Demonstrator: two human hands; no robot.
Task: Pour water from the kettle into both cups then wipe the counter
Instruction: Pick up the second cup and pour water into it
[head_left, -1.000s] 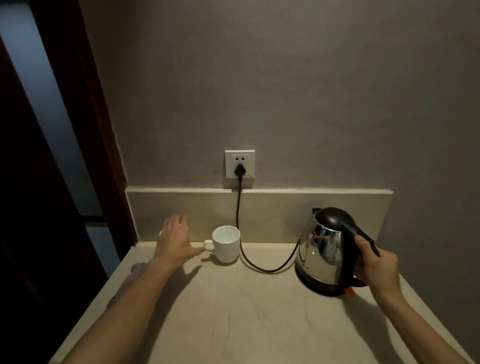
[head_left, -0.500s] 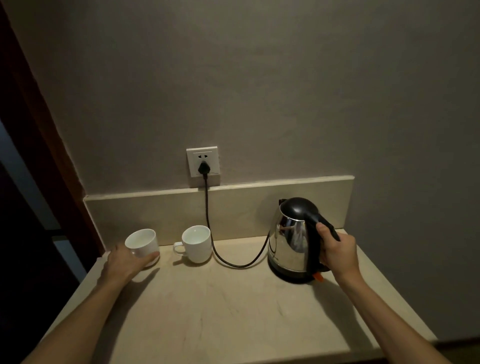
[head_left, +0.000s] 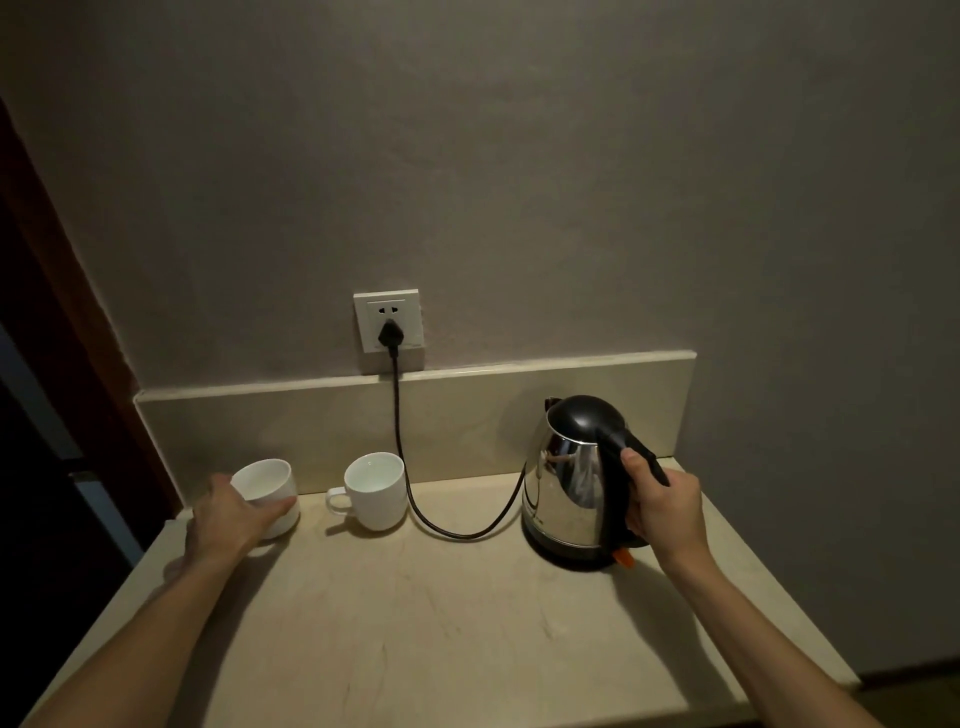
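Note:
A steel kettle (head_left: 566, 483) with a black lid and handle stands on its base at the right of the beige counter (head_left: 441, 623). My right hand (head_left: 665, 512) grips the kettle's black handle. Two white cups stand near the back wall. My left hand (head_left: 231, 517) holds the left cup (head_left: 265, 480), which is tilted with its mouth leaning towards me. The right cup (head_left: 376, 488) stands upright with its handle pointing left, apart from both hands.
A black cord (head_left: 410, 483) runs from the wall socket (head_left: 389, 330) down across the counter to the kettle base. A low backsplash (head_left: 467, 405) lines the back. A dark doorframe (head_left: 67, 291) borders the left; the counter's right edge drops off.
My left hand went from hovering over the left cup to holding it and tilting it. The view shifted left and down. My right hand stays on the kettle handle.

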